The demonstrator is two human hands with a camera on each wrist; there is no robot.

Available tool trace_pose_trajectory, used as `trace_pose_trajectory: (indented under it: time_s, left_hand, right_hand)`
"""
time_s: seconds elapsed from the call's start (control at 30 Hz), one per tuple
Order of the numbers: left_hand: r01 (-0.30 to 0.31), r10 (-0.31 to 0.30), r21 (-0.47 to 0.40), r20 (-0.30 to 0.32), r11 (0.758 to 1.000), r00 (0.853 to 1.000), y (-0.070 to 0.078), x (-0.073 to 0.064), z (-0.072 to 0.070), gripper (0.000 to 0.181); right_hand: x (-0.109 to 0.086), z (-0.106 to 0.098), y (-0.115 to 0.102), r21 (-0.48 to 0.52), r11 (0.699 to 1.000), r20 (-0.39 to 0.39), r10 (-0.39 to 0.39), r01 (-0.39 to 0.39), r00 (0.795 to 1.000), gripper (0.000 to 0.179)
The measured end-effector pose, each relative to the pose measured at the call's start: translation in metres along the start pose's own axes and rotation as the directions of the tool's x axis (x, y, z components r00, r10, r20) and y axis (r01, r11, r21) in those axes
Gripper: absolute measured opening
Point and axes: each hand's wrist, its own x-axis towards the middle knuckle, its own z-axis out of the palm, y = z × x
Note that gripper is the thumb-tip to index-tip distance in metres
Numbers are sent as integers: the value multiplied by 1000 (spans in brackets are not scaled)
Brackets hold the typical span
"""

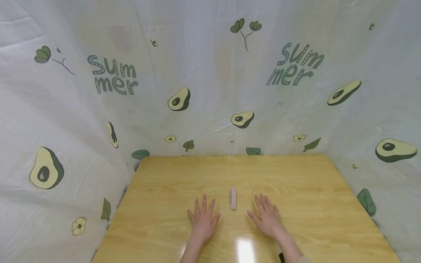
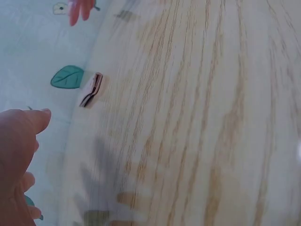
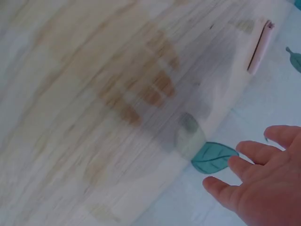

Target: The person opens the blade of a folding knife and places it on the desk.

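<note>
A slim pink object with a dark slot along its side (image 1: 233,198) lies lengthwise between the two hands; its exact kind is unclear. It shows small in the left wrist view (image 2: 92,89) and at the upper right of the right wrist view (image 3: 260,47). On its left, my left hand (image 1: 203,224) has its fingers spread and holds nothing. My right hand (image 1: 267,219), to the right of the object, is likewise empty with fingers extended. Both hands are apart from the object. Shadows and reflections of the hands fall on the wooden table in the wrist views.
The wooden table (image 1: 171,179) is surrounded at the back and both sides by a pale cloth (image 1: 210,65) printed with avocados, leaves and lettering. A bright glare patch lies on the near part of the table. A dark band (image 1: 281,258) shows at the right wrist.
</note>
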Motion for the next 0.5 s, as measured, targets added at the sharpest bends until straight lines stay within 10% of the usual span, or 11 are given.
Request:
trace_pose_trajectory:
  time_s: [0.5]
  left_hand:
    - [1, -16, -164, -86, 986, 996, 4, 21, 6, 51]
  right_hand:
    - [25, 5, -8, 329, 943, -7, 46, -41, 999, 65]
